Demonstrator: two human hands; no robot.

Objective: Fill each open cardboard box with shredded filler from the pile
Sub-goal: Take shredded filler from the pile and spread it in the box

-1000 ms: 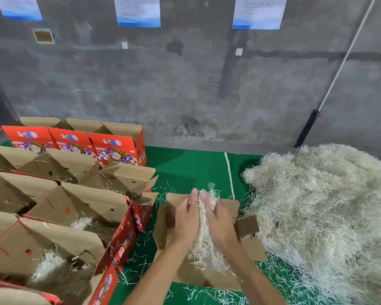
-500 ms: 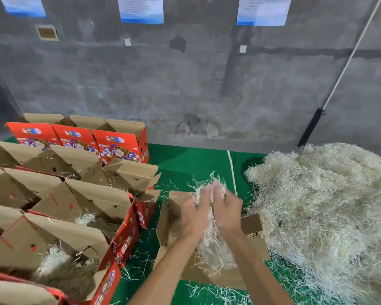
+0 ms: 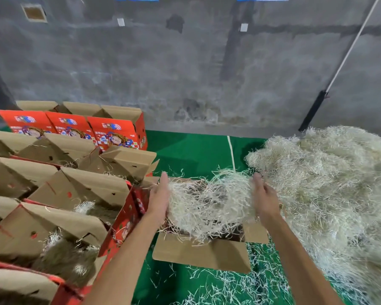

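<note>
Shredded filler (image 3: 209,205) spreads between flat, open left hand (image 3: 160,200) and right hand (image 3: 264,200) over one open box (image 3: 202,254); neighbouring boxes (image 3: 59,219) already hold some.

Green mat (image 3: 191,150): boxes (image 3: 79,194), filler pile (image 3: 330,183).

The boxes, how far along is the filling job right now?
Done: the boxes on the left already show filler inside. In hand: the left hand and right hand spread a clump of filler over the open box in front. Left: that box needs finishing, the back-row boxes cannot be seen into, and a big pile remains.
</note>
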